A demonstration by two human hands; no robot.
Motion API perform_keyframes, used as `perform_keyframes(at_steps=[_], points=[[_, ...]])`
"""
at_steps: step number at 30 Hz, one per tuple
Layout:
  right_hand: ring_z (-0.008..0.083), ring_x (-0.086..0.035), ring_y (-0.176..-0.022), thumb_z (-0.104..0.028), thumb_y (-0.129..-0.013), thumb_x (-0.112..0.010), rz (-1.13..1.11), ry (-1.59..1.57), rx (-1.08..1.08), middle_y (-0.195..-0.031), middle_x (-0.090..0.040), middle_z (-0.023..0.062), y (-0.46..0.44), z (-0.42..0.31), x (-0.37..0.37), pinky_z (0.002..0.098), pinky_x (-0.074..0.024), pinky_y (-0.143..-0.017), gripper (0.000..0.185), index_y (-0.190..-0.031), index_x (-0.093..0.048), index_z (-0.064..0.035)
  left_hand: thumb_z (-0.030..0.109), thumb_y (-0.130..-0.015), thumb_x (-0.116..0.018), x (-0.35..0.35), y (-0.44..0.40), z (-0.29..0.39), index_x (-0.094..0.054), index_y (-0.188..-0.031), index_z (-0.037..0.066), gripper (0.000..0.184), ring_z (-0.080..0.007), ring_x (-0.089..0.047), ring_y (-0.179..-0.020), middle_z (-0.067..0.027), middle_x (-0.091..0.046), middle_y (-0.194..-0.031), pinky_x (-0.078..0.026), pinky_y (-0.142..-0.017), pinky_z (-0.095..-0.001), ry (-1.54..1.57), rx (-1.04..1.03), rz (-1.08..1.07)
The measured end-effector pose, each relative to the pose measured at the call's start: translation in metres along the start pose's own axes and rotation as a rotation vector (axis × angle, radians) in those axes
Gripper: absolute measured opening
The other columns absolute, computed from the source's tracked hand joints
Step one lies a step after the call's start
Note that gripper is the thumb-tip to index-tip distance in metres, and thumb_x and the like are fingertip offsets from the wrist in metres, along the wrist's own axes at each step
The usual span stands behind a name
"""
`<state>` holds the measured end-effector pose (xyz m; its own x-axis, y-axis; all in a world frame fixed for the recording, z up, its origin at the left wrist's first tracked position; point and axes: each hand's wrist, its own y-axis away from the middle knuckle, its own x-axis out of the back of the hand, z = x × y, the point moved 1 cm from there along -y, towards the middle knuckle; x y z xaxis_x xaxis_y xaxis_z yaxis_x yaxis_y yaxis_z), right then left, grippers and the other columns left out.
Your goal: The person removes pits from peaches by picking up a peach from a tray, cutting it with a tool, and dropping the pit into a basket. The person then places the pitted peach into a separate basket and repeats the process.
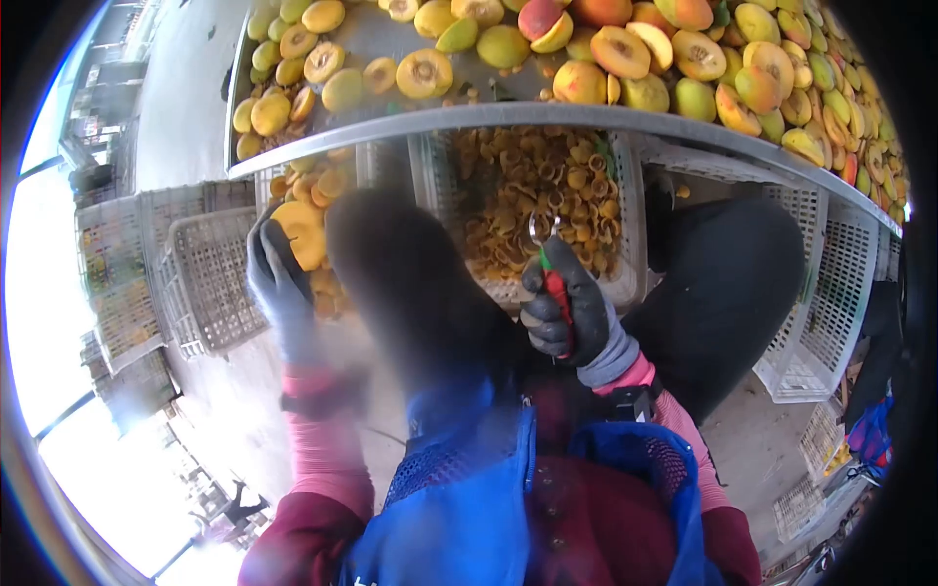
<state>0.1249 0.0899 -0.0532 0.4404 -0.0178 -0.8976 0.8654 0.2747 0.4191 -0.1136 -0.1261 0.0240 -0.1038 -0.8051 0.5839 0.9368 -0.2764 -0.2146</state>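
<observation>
My left hand (277, 278), in a grey and black glove, is closed on a yellow peach half (301, 236). It is over a crate at the left that holds more peach halves (318, 183). My right hand (570, 311), gloved too, grips the red and green handle of a pitting spoon (555, 285). The tool's metal loop points up and away from me. Behind the loop stands a white crate (632, 234) full of orange-brown scooped-out pieces (532, 176). The underside of the peach half is hidden by my glove.
A metal-rimmed table (469, 117) runs across the front, heaped with whole and halved peaches (699, 56), thickest at the right. Empty-looking plastic crates stand at the left (210, 278) and right (821, 303). My knees flank the crate of scooped pieces.
</observation>
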Motion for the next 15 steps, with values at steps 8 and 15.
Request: perform_keyframes(at_steps=[8, 15], points=[[0.0123, -0.054, -0.055, -0.030, -0.088, -0.061, 0.412, 0.408, 0.271, -0.072, -0.055, 0.0027, -0.015, -0.005, -0.009, 0.0276, -0.0474, -0.049, 0.030, -0.105, -0.055, -0.0072, 0.034, -0.080, -0.068, -0.128, -0.076, 0.074, -0.062, -0.109, 0.006, 0.041, -0.0282, -0.063, -0.091, -0.0158, -0.065, -0.099, -0.047, -0.078, -0.0342, -0.539, -0.226, -0.258], [0.0110, -0.051, -0.052, -0.032, -0.089, -0.060, 0.481, 0.362, 0.484, -0.070, -0.053, 0.0025, -0.019, -0.017, -0.002, 0.0259, -0.0452, -0.047, 0.031, -0.106, -0.055, -0.0067, 0.021, -0.077, -0.070, -0.177, -0.103, 0.085, -0.061, -0.107, 0.005, 0.035, -0.0142, -0.061, -0.082, -0.0086, -0.064, -0.095, -0.049, -0.075, -0.0272, -0.337, -0.214, -0.576]])
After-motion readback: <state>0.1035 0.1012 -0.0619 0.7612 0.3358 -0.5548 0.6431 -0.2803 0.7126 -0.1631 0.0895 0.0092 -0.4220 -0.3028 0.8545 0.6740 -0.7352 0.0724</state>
